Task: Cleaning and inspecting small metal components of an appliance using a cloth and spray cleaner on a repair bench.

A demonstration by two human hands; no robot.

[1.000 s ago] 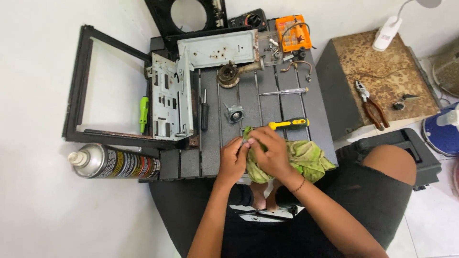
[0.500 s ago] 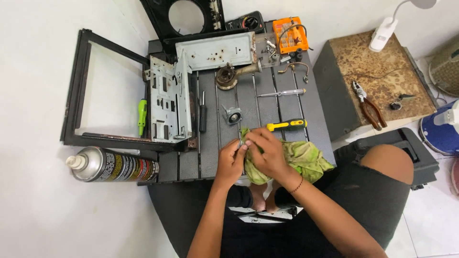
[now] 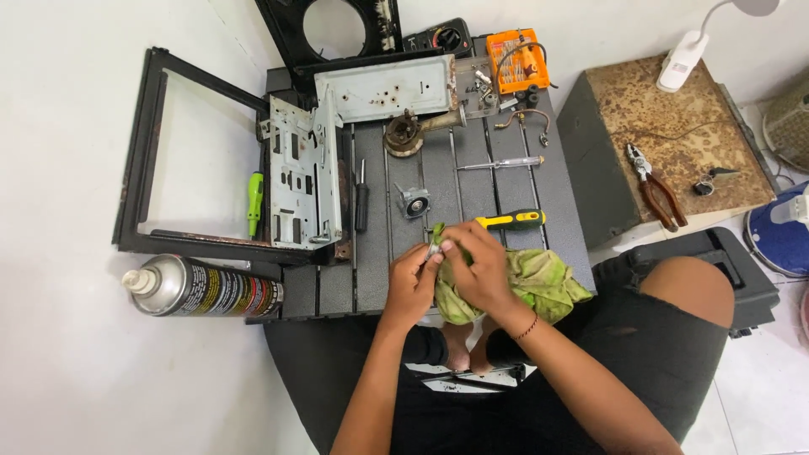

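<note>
Fingers: left hand (image 3: pixel 410 282) pinches a small metal part (image 3: pixel 432 250); right hand (image 3: pixel 474 268) clamps the green rag (image 3: pixel 522 282) against it.
Technique: short rubs, I'd say, with the pinch kept firm.
Edges: counter (image 3: pixel 379 282) front edge lies just under the wrists.
Room: yellow-handled screwdriver (image 3: pixel 510 222) sits just beyond; spray can (image 3: pixel 202 286) well left.

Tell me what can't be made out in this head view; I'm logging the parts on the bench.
- Small metal piece between the hands: too small, mostly covered by the left hand and right hand.
- Green cloth: its near part lies under the right hand.
- Blue round object: cut off by the right edge.
- Black panel with a round hole: cut off by the top edge.
</note>
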